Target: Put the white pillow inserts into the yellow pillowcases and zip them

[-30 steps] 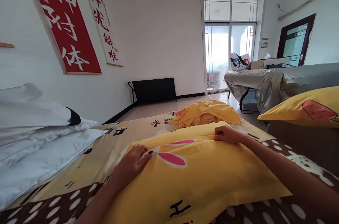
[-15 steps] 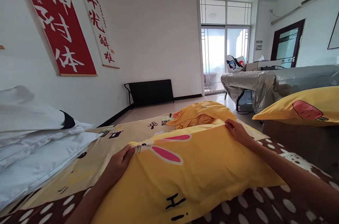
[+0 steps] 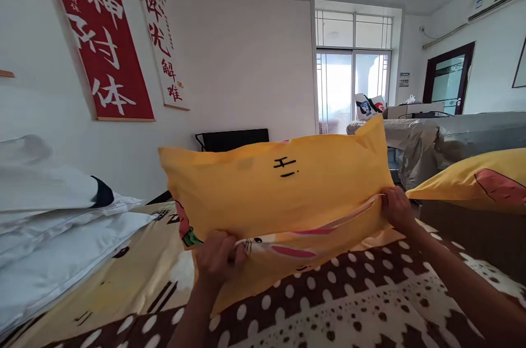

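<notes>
Both my hands grip a yellow pillow (image 3: 242, 194) printed with a rabbit face, pink ears and "Hi" lettering. My left hand (image 3: 219, 257) is closed on the fabric at the left, beside the rabbit's whiskers. Over at the right end, my right hand (image 3: 396, 205) has its fingers wrapped on the edge of an opening or fold in the cloth. The pillow stands raised above the bed, its upper part upright and its lower part sloping toward me. A carrot print shows on its left side.
Beneath lies a patterned bedsheet (image 3: 304, 304) with brown, white-dotted and beige areas. White pillows (image 3: 61, 238) are stacked at the left. Another yellow pillow (image 3: 472, 178) rests at the right edge. Behind stand a plastic-covered table (image 3: 427, 140) and a black folded panel (image 3: 234, 140) by the wall.
The pillow has been lifted from lying flat and tipped upright, its "Hi" print now high up. Both hands have shifted to the right, and the left has also moved lower.
</notes>
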The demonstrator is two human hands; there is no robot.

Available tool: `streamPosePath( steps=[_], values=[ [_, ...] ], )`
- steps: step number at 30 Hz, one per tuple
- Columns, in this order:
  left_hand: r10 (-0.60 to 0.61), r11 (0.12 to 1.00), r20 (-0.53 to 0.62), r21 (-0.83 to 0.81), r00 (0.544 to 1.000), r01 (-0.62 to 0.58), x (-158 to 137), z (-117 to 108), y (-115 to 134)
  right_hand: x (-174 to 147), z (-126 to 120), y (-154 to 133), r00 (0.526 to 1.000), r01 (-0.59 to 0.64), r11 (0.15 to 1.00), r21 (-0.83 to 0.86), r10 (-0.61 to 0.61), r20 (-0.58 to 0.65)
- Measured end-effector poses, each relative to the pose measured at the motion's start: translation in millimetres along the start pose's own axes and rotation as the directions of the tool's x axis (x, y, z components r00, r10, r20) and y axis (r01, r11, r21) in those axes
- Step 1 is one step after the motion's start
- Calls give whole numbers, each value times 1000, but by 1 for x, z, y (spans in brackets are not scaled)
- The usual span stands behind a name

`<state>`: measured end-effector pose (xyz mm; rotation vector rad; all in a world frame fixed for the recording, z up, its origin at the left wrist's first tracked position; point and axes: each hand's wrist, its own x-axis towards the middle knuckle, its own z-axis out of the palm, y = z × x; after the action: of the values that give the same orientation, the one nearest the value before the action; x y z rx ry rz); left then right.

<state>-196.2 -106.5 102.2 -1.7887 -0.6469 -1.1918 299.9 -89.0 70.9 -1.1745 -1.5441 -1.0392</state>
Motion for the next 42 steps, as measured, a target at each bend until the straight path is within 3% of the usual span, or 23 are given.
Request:
streamPosePath(
  steps=[2, 3, 5, 7, 10, 13, 16, 19, 21, 23, 28, 33, 36, 42],
  values=[
    [35, 997, 235, -76, 971, -17, -17, 7, 11, -36, 4, 3, 974, 97, 995, 34, -102, 204],
    [23, 992, 351, -121, 936, 21, -21, 8, 14, -50, 4, 3, 955, 113, 992, 54, -124, 270],
    [-30, 963, 563, -203, 826, 174, -20, 4, 16, -65, 1, 2, 941, 73, 995, 63, -89, 328],
    [-81, 909, 723, -228, 686, 349, -11, -4, 14, -62, -1, -1, 932, 5, 999, 45, -21, 362],
    [-107, 848, 829, -212, 549, 486, 0, -14, 10, -36, -5, -19, 908, -82, 996, 40, 58, 416],
    [-96, 789, 869, -230, 485, 570, 1, -18, 8, -1, -12, -75, 946, -184, 967, 177, 125, 298],
    [-85, 713, 876, -279, 474, 643, -5, -17, 6, 32, -22, -167, 945, -103, 867, 487, -67, 319],
    [-103, 659, 872, -301, 479, 690, -11, -15, 4, 57, -26, -258, 867, -4, 786, 619, -305, 393],
    [-130, 640, 874, -286, 468, 713, -14, -15, 5, 62, -21, -300, 832, -2, 805, 594, -328, 447],
    [-148, 636, 878, -268, 456, 723, -14, -18, 8, 56, -12, -324, 838, -12, 824, 566, -300, 455],
    [-117, 661, 882, -275, 457, 698, -8, -28, 13, 23, 12, -335, 925, 46, 805, 592, -258, 280],
    [-104, 623, 891, -288, 442, 727, -7, -29, 11, 13, 15, -331, 941, 150, 783, 604, -301, 157],
    [-97, 624, 892, -290, 441, 726, -8, -27, 10, 14, 14, -332, 944, 154, 780, 606, -298, 144],
    [-100, 624, 901, -273, 421, 732, -10, -26, 9, 13, 12, -332, 959, 49, 759, 649, -217, 181]
  ],
)
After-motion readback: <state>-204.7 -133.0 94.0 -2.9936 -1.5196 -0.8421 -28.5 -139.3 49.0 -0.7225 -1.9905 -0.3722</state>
